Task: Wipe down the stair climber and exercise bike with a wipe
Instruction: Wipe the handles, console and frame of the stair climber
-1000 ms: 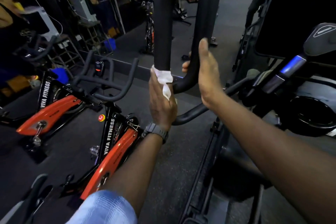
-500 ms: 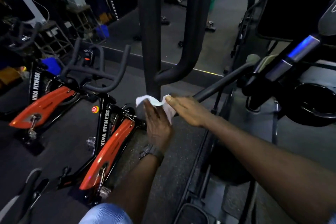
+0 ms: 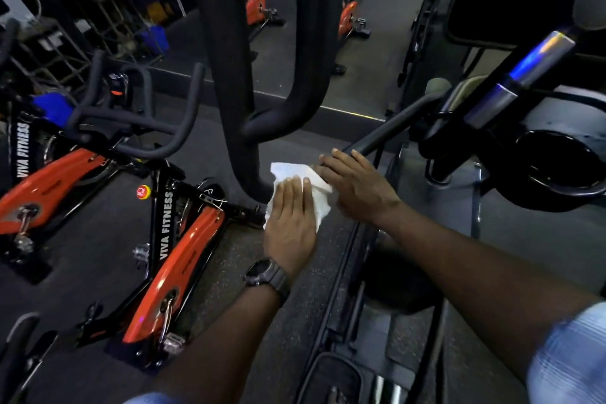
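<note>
Now: left hand (image 3: 290, 223) flat on wipe (image 3: 306, 188), right hand (image 3: 355, 187) grasping its edge; refold, wrap the rail (image 3: 390, 131) fully.

A dark speckled rubber floor (image 3: 229, 272) carries everything here. On its left side stand two exercise bikes: the nearer orange-and-black exercise bike (image 3: 177, 259) lettered VIVA FITNESS, its black handlebars rising toward the far left, and a second orange bike (image 3: 42, 180) further left, partly cut off by the frame edge. To the right, the black stair climber (image 3: 377, 289) rests on the floor, its base rails running from near to far. Along the far edge, a mirror wall (image 3: 377, 52) meets the floor, showing reflected orange bikes.
</note>
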Demonstrator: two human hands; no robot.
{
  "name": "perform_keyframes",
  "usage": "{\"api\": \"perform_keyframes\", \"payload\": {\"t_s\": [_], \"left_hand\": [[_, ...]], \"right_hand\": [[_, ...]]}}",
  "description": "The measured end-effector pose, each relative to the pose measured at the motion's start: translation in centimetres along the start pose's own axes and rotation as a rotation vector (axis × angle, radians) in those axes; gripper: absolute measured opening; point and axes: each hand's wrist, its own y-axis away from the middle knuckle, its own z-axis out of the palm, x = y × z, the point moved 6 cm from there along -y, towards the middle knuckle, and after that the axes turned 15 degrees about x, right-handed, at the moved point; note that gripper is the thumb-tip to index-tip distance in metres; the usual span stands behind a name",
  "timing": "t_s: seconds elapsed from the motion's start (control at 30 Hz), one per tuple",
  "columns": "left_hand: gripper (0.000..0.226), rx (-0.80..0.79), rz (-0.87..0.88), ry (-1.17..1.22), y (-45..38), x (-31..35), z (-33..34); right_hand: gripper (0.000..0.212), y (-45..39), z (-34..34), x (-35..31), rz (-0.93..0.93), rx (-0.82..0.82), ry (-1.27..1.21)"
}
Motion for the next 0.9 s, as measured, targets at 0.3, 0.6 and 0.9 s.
{"api": "perform_keyframes", "payload": {"t_s": [0.3,0.6,0.9], "left_hand": [[0.021,-0.173,-0.152,0.004,-9.2,1.2,2.8],[0.028,-0.319,-0.167,-0.012,-9.0,-0.3,3.5],[0.016,-0.091,-0.138,0.22,-17.6,7.3,5.9]], "right_hand": [[0.063,-1.1,0.7,6.3,0.128,0.174,0.117],[0.055,-1.4,1.1,10.0,0.336,0.303,0.156],[0.051,-1.6,2.9,15.9,0.514,0.749,0.152]]}}
